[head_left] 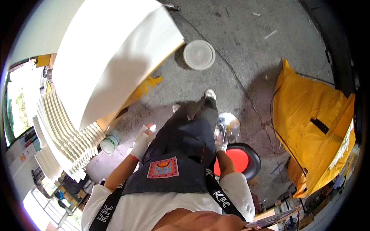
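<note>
My left hand [142, 143], in a white glove with a red cuff, hangs beside my dark apron [173, 142]. Its fingers look curled around a small red-and-white thing [151, 127], too small to name. By my other thigh, my right hand [221, 144], also gloved in white, is closed on a silvery object [219, 133] whose kind I cannot make out. A shiny round metal piece [232, 125] shows just beyond it. Close to my right forearm is a round red seat or lid [236, 160] with a black rim, partly covered by the arm.
A large white panel [115, 57] stands at the left, with a row of ribbed white sheets [63, 131] behind it. A pale lidded bucket [199, 55] sits ahead on the concrete floor [246, 46]. A clear tub [109, 144] stands left; a big yellow cloth-covered bulk [308, 107] fills the right.
</note>
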The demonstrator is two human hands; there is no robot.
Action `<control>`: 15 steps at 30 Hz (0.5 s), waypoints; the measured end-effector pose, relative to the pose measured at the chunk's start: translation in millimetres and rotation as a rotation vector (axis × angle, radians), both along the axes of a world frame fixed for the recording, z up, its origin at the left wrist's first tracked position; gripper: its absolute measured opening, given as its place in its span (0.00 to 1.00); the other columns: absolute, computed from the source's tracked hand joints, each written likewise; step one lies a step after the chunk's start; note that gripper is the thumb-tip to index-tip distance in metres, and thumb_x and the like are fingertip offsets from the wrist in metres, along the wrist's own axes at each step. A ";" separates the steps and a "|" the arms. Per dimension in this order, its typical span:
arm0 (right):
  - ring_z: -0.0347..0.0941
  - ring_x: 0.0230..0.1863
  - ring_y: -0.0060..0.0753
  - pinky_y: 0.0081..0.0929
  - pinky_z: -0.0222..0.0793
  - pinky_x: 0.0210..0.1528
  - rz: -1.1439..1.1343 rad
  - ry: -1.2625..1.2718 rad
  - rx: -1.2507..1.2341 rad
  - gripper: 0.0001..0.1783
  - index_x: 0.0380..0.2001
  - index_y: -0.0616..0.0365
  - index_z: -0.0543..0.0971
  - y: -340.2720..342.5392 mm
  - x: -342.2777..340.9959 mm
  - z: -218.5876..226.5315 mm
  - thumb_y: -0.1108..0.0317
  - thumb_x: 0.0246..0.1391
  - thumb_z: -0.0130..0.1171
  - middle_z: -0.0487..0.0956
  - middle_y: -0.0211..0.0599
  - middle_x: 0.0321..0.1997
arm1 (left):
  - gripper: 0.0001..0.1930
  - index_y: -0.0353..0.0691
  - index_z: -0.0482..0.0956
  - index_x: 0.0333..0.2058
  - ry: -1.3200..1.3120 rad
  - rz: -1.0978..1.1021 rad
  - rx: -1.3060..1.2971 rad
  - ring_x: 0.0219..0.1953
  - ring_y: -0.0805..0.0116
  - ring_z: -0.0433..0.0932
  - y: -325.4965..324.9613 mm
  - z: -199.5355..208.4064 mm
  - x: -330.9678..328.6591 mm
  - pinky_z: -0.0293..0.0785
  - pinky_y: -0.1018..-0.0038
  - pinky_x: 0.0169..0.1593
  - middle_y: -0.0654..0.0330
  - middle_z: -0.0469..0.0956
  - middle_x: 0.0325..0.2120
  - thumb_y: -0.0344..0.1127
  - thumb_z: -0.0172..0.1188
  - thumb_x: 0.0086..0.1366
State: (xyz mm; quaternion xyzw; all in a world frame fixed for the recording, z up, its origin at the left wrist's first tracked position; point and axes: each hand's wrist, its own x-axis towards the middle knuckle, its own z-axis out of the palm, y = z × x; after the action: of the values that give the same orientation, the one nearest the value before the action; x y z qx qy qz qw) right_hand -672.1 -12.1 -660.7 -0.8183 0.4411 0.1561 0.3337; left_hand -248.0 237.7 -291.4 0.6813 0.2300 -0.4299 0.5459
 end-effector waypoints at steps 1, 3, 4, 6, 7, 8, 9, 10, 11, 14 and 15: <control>0.67 0.66 0.35 0.41 0.62 0.66 -0.071 -0.143 0.008 0.28 0.63 0.53 0.69 9.4 34.2 27.4 0.51 0.67 0.48 0.74 0.38 0.64 | 0.23 0.35 0.68 0.63 -0.010 0.016 -0.019 0.57 0.65 0.75 15.8 -11.0 6.2 0.73 0.67 0.60 0.55 0.74 0.56 0.33 0.48 0.71; 0.68 0.65 0.37 0.36 0.58 0.71 -0.054 -0.188 0.017 0.28 0.63 0.61 0.69 17.1 63.3 69.7 0.52 0.71 0.44 0.75 0.42 0.63 | 0.24 0.35 0.67 0.64 0.014 0.017 -0.059 0.60 0.63 0.74 43.0 -13.2 14.4 0.72 0.67 0.61 0.54 0.74 0.58 0.35 0.48 0.72; 0.67 0.67 0.37 0.36 0.58 0.71 -0.047 -0.111 0.083 0.29 0.64 0.60 0.69 21.1 73.6 88.5 0.51 0.70 0.45 0.74 0.42 0.64 | 0.24 0.34 0.67 0.63 -0.067 0.006 -0.129 0.61 0.61 0.73 72.6 -19.7 13.4 0.72 0.66 0.61 0.54 0.74 0.58 0.37 0.47 0.72; 0.64 0.69 0.37 0.36 0.58 0.71 0.061 0.229 0.186 0.30 0.65 0.57 0.68 7.2 88.8 107.9 0.49 0.68 0.47 0.72 0.41 0.67 | 0.24 0.35 0.67 0.63 -0.080 0.103 -0.106 0.59 0.60 0.74 105.5 -22.5 4.3 0.73 0.67 0.60 0.55 0.74 0.58 0.38 0.47 0.72; 0.63 0.71 0.37 0.36 0.58 0.71 0.137 0.420 0.213 0.31 0.66 0.56 0.68 -2.8 95.1 112.5 0.49 0.67 0.47 0.71 0.40 0.68 | 0.24 0.36 0.67 0.63 -0.078 0.115 -0.077 0.58 0.61 0.75 120.2 -25.6 -1.8 0.74 0.67 0.59 0.55 0.74 0.57 0.38 0.47 0.72; 0.62 0.72 0.37 0.36 0.58 0.71 0.232 0.607 0.232 0.32 0.67 0.55 0.68 -9.4 106.4 113.4 0.48 0.66 0.48 0.70 0.39 0.70 | 0.24 0.37 0.67 0.63 -0.076 0.124 -0.047 0.57 0.61 0.75 136.2 -27.6 -5.6 0.74 0.68 0.58 0.56 0.74 0.57 0.38 0.47 0.72; 0.61 0.74 0.37 0.37 0.58 0.71 0.328 0.738 0.242 0.33 0.68 0.53 0.68 -16.9 116.7 114.4 0.47 0.66 0.49 0.69 0.39 0.71 | 0.23 0.37 0.67 0.63 -0.073 0.122 -0.023 0.55 0.62 0.76 147.0 -30.7 -8.4 0.75 0.69 0.56 0.56 0.74 0.56 0.38 0.47 0.72; 0.65 0.71 0.33 0.39 0.62 0.69 0.617 0.839 0.103 0.31 0.67 0.48 0.71 -6.8 192.4 188.6 0.48 0.65 0.48 0.71 0.38 0.70 | 0.23 0.38 0.67 0.63 -0.058 0.114 0.034 0.54 0.63 0.76 154.6 -38.1 0.0 0.75 0.69 0.55 0.57 0.74 0.55 0.37 0.47 0.72; 0.65 0.71 0.34 0.39 0.62 0.69 0.597 0.838 0.110 0.31 0.66 0.48 0.71 -9.7 205.9 190.8 0.48 0.65 0.48 0.72 0.38 0.69 | 0.23 0.38 0.67 0.63 -0.012 0.134 0.068 0.53 0.64 0.77 157.7 -39.6 2.4 0.76 0.69 0.54 0.57 0.74 0.55 0.37 0.46 0.72; 0.66 0.69 0.36 0.39 0.63 0.67 0.417 0.698 0.141 0.30 0.64 0.49 0.72 -18.1 211.9 166.7 0.47 0.65 0.48 0.73 0.39 0.67 | 0.23 0.39 0.68 0.63 0.050 0.212 0.030 0.51 0.68 0.77 175.2 -64.5 -1.3 0.75 0.71 0.51 0.58 0.74 0.56 0.35 0.47 0.71; 0.66 0.69 0.36 0.39 0.63 0.67 0.399 0.653 0.134 0.30 0.64 0.50 0.72 -28.5 225.0 163.0 0.47 0.65 0.48 0.73 0.39 0.66 | 0.23 0.39 0.68 0.63 0.066 0.229 0.025 0.51 0.68 0.77 165.1 -64.8 -5.0 0.75 0.71 0.51 0.58 0.75 0.56 0.35 0.47 0.70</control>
State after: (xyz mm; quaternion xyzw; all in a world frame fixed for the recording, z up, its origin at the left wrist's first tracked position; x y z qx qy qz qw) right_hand -447.1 -40.6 -497.7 -0.7716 0.3452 0.4988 0.1916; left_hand -253.0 402.9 -356.2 0.6428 0.3295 -0.3842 0.5750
